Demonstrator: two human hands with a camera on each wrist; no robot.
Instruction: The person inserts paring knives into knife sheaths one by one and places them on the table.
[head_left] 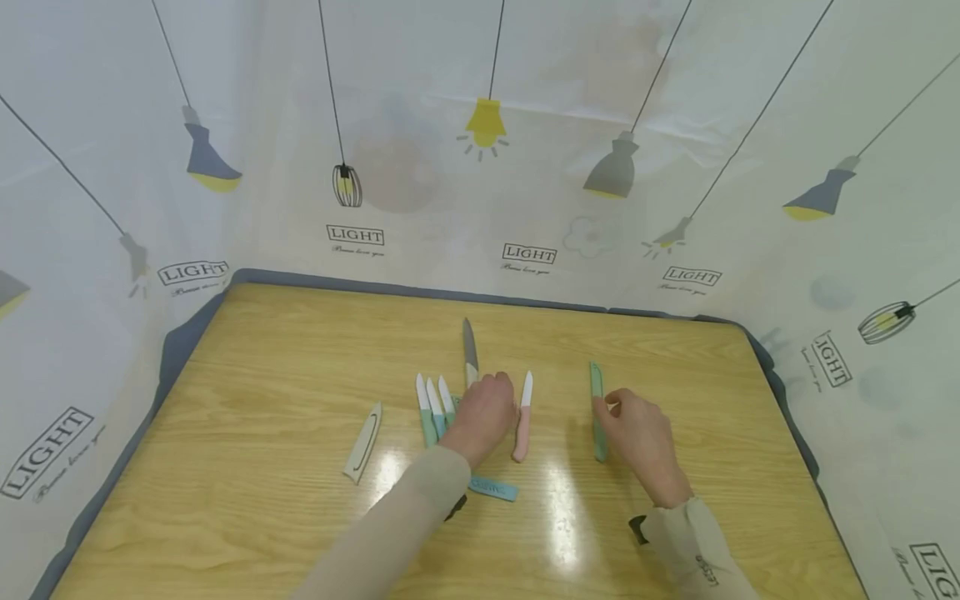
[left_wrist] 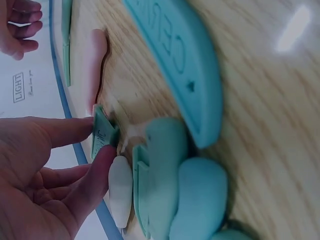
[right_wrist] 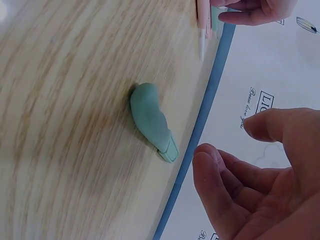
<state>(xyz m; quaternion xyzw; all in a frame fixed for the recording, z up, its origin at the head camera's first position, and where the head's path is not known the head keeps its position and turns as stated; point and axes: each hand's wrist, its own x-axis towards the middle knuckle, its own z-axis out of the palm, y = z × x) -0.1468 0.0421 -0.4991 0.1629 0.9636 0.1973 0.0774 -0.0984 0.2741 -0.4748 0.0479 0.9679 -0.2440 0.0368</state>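
Note:
My left hand (head_left: 483,412) pinches a light green knife sheath (left_wrist: 102,132) between thumb and a finger, among the knives. Beside it lie a green-handled knife (head_left: 428,427), a blue-handled knife (head_left: 438,423) and another green-handled one, white blades pointing away. Just right of the hand is a pink-handled knife (head_left: 522,433). Beyond the hand a larger grey-bladed knife (head_left: 469,343) points away, its pale handle (left_wrist: 120,192) partly hidden in the head view. My right hand (head_left: 637,429), thumb and fingers apart and holding nothing, hovers beside a green knife in its green sheath (head_left: 596,382).
A cream sheath (head_left: 363,442) lies to the left on the wooden table (head_left: 262,375). Nearer me, a blue sheath (head_left: 495,488) with raised lettering lies below the left hand. A lamp-patterned sheet (head_left: 450,217) rises behind the table and along its sides.

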